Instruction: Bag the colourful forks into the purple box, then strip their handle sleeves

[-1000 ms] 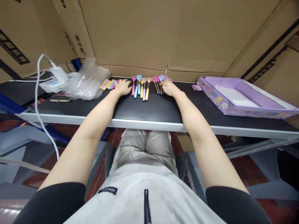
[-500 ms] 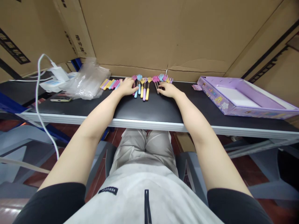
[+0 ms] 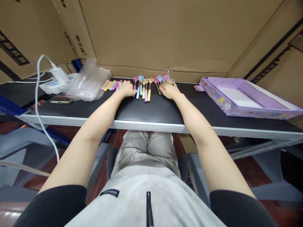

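Note:
My left hand [image 3: 127,89] lies palm down at the right end of a row of loose coloured handles [image 3: 109,85], its fingers spread and touching the nearest ones. Just right of it lie several small hand-shaped back scratchers [image 3: 146,91] with pink, blue, yellow and purple heads and handles. My right hand [image 3: 170,90] rests with spread fingers over a group of scratcher heads [image 3: 166,78] on bare metal rods [image 3: 158,88], partly covering them. Anything under either palm is hidden.
A purple printed box tray [image 3: 236,108] stands at the right. Clear plastic bags [image 3: 88,83], a white charger [image 3: 60,75] with its cable and a phone-like device [image 3: 61,100] lie at the left. Cardboard [image 3: 146,37] walls the back of the black table [image 3: 151,110].
My right hand has flattened over the heads and shifted slightly, and the pink head beside its fingers has moved. My left hand has drawn a little left, away from the pink scratcher.

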Available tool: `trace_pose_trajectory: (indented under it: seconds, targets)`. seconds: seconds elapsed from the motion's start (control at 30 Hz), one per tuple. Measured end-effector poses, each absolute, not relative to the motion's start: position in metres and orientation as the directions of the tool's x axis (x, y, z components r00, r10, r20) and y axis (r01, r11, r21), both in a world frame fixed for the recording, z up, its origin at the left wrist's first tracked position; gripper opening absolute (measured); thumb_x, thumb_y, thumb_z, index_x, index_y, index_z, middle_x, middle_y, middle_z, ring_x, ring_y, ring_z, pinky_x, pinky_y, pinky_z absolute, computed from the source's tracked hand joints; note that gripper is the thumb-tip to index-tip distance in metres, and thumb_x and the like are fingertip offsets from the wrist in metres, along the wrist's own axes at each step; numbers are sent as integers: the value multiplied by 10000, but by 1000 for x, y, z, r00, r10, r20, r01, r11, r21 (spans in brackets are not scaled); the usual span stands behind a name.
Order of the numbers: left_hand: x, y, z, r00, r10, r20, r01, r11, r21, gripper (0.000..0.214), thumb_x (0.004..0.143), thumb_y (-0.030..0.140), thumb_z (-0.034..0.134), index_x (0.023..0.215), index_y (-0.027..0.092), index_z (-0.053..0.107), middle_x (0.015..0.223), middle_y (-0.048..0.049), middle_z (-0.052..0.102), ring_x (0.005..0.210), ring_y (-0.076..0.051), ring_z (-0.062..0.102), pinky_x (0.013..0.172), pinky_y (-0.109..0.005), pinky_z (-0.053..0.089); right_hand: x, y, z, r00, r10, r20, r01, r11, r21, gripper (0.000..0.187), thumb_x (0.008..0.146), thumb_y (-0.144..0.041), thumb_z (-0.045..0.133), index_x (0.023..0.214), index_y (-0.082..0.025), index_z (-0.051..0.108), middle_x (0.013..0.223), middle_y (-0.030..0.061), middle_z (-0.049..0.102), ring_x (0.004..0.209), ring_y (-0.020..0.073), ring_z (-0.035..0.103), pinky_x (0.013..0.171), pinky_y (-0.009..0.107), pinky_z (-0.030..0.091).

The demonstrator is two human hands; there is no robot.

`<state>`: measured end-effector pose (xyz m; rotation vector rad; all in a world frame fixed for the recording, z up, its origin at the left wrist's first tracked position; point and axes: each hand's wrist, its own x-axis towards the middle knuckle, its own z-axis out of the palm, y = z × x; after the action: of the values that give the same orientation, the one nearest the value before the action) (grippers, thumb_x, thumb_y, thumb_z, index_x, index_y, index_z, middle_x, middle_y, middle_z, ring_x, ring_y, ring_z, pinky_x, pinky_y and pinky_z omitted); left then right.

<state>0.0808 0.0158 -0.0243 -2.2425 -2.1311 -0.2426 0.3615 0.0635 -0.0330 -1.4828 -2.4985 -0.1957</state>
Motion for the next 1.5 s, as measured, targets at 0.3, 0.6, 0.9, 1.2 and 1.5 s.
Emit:
trace_pose_trajectory:
  seconds: [0.3, 0.6, 0.9, 1.2, 1.5]
  targets:
    - [75, 28, -32, 50, 976, 211, 988, -79, 132, 456, 998, 336, 548, 1243, 98, 850, 1571, -282, 724, 1598, -510, 546, 1397, -727, 356, 356, 68, -39, -426, 854, 297, 895, 446, 1, 593, 1191, -308, 336, 1508, -185, 823, 1733, 170, 673, 1683, 421, 545, 1420, 838, 218]
    - [81, 14, -28, 45, 940, 339, 983, -102, 153, 504, 1121, 264, 376, 1490, 107, 681, 1624, -299, 663, 1583, -479, 588, 1375, -708, 337, 361, 63, -34, -484, 749, 453, 850, 526, 38, 620, 1211, -389, 379, 1736, -178, 632, 1820, 208, 568, 1696, 427, 524, 1419, 813, 266]
    - [84, 15, -29, 269, 875, 403, 932, -342, 122, 448, 1119, 196, 379, 1483, 139, 633, 1413, -254, 805, 1420, -418, 711, 1345, -686, 345, 346, 40, -18, -604, 665, 440, 758, 649, 61, 703, 1117, -274, 513, 1814, -176, 523, 1847, 213, 532, 1729, 418, 484, 1451, 793, 207]
    - [93, 19, -32, 390, 740, 548, 845, -524, 105, 346, 1117, 178, 444, 1371, 179, 678, 1214, -179, 820, 1273, -364, 747, 1317, -656, 377, 346, 63, -29, -655, 606, 451, 710, 698, 94, 427, 1147, -242, 466, 1415, -163, 789, 1266, 194, 860, 1250, 352, 755, 1295, 651, 376]
    - [105, 21, -36, 470, 622, 626, 793, -609, 8, 200, 1127, 201, 482, 1131, 224, 681, 1038, -120, 795, 1078, -326, 760, 1217, -601, 469, 330, 60, -31, -716, 493, 494, 640, 746, 183, 375, 1183, -235, 404, 1244, -169, 768, 1150, 183, 829, 1132, 339, 715, 1155, 552, 395]
